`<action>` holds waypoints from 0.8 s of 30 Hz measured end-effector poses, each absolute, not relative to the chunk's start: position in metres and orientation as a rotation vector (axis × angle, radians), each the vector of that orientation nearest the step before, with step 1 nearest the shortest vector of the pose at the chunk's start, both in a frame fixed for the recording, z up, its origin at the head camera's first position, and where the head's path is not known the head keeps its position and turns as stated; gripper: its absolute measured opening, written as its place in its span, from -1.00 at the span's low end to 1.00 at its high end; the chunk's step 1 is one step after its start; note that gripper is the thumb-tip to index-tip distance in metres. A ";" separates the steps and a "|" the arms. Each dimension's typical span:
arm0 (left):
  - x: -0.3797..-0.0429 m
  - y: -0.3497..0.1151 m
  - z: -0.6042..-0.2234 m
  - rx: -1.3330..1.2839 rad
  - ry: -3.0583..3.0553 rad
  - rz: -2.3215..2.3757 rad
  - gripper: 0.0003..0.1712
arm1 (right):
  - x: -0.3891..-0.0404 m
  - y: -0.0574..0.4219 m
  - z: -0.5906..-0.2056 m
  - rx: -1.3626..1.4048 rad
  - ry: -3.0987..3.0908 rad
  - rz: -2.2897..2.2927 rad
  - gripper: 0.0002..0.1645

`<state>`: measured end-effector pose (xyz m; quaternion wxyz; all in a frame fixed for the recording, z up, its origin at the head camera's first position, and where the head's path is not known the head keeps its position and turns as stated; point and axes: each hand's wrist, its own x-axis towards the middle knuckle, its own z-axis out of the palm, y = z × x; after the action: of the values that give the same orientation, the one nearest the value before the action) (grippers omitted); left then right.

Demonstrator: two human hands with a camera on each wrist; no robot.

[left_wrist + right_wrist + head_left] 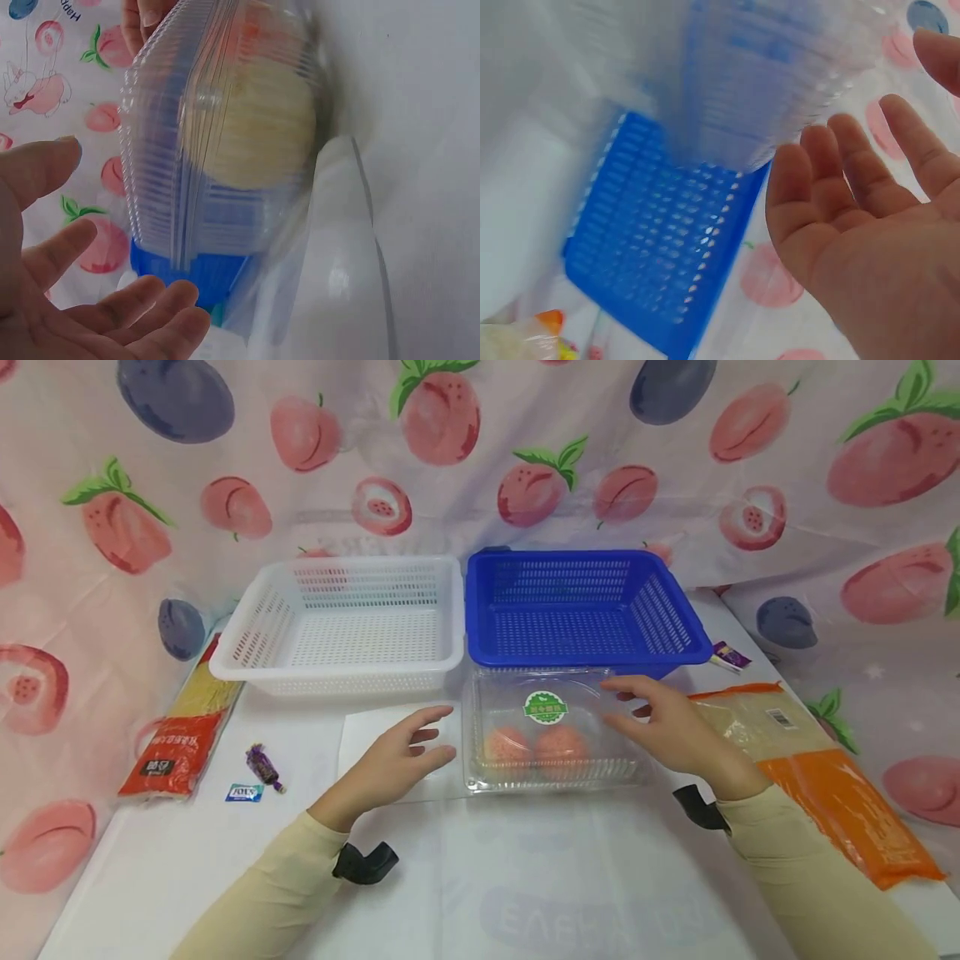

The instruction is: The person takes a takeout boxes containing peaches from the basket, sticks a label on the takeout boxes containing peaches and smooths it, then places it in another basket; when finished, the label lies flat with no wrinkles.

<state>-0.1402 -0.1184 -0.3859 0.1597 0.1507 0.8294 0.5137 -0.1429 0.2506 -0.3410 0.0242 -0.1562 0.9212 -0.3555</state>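
A clear plastic clamshell box (592, 727) with a green label sits on the table, two round peach-coloured items (561, 750) inside near its front. To its left, my left hand (393, 767) hovers with fingers spread loosely, apart from the box's side. My right hand (663, 727) is at the box's right edge, its relaxed fingertips overlapping the lid in the head view. In the left wrist view, the box (225, 135) shows a pale round item through its wall. The right wrist view has my right fingers (791, 180) close beside the box, holding nothing.
Behind stand a white basket (337, 675) and a blue basket (585, 657), side by side. A red-and-yellow packet (176, 752) and two small wrapped sweets lie left. An orange packet (840, 802) lies right, with a purple wrapper (729, 654) behind it. White paper (367, 735) lies under my left hand.
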 end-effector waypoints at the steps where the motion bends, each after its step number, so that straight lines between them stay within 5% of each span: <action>1: -0.140 -0.116 -0.386 0.431 2.363 1.469 -0.25 | -0.141 0.253 -0.344 -0.481 2.855 -1.107 -0.45; 24: -0.145 -0.093 -0.391 0.462 2.260 1.478 -0.19 | -0.125 0.275 -0.371 -0.247 2.617 -1.053 -0.09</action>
<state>-0.1453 -0.0933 -0.3907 0.1996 0.1652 0.8083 0.5287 -0.1250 0.2746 -0.3715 0.1542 -0.0863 0.9132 -0.3673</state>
